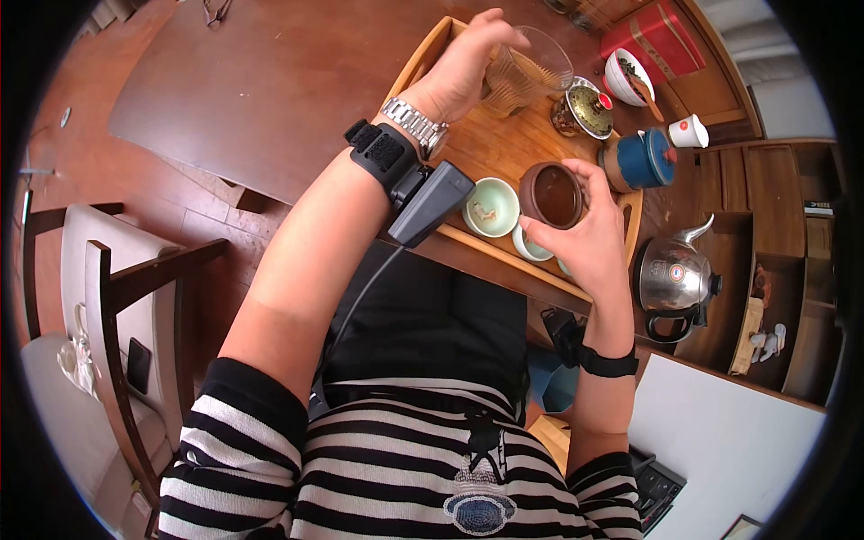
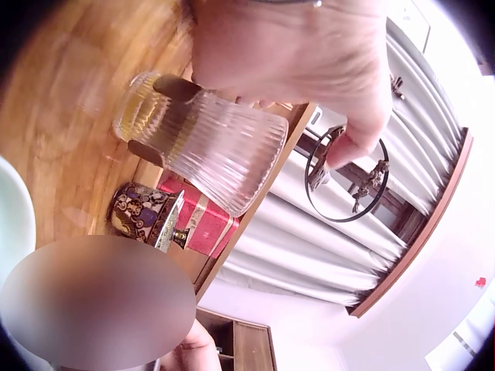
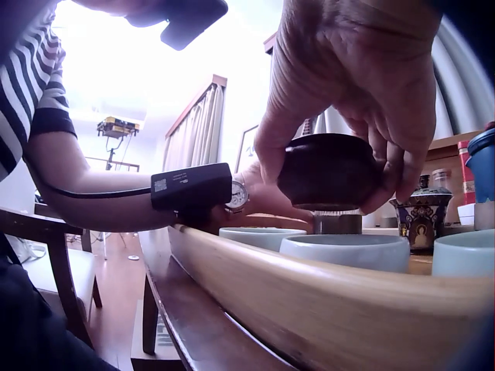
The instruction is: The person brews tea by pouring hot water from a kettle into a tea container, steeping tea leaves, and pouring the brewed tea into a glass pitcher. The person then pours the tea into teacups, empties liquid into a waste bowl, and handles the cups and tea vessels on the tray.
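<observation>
My right hand grips a dark brown, round-bellied cup, thumb on one side and fingers on the other. The cup holds dark liquid in the head view and hangs just above several pale green cups; one of them, a green cup, has small pale bits inside. At the far end of the wooden tray, my left hand is beside a ribbed glass pitcher with yellowish liquid low in it. The left fingers look loosely bent, partly hidden behind the glass, with one digit pointing away past its rim.
A patterned lidded pot and a blue canister stand right of the pitcher. Beyond are a white bowl with a wooden scoop, a red box and a paper cup. A steel kettle stands off the tray's right side.
</observation>
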{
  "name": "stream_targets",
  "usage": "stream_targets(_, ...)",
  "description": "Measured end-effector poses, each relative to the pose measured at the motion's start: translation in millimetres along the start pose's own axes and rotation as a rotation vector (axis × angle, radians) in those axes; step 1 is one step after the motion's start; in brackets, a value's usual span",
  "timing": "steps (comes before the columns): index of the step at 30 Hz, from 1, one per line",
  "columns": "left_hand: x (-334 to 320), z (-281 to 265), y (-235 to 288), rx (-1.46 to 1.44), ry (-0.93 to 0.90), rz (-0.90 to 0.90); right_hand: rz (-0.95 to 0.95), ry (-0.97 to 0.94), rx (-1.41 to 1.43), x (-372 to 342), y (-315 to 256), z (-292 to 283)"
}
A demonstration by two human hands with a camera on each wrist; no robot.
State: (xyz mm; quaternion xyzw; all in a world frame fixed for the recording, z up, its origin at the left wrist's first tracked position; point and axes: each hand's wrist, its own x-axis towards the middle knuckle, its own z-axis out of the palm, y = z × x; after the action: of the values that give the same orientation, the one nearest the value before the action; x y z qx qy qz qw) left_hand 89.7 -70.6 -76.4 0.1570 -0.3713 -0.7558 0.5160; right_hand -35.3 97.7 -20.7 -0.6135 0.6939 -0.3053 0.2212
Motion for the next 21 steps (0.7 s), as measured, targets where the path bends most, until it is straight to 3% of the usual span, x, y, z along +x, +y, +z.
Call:
stream_targets(1, -3, 2, 4, -0.252, 0.060, 0.007, -0.009, -0.018, -0.028, 0, -1, 0)
stream_targets(2, 8, -8, -4, -0.074, 0.091, 0.068, -0.018, -0.037, -0.055, 0, -2, 0)
stream_targets(6, 20, -24, -16, -0.136, 0.166, 0.080, -0.031, -0.073, -0.105, -1, -7, 0)
stream_targets(8, 16, -20, -10, -0.088, 0.238, -0.008, -0.055, -0.103, -0.159, -1, -10, 0)
stream_targets(21, 16, -19, -12, -0.137, 0.235, -0.062, -0.218, -0.097, -0.286, -4, -12, 3)
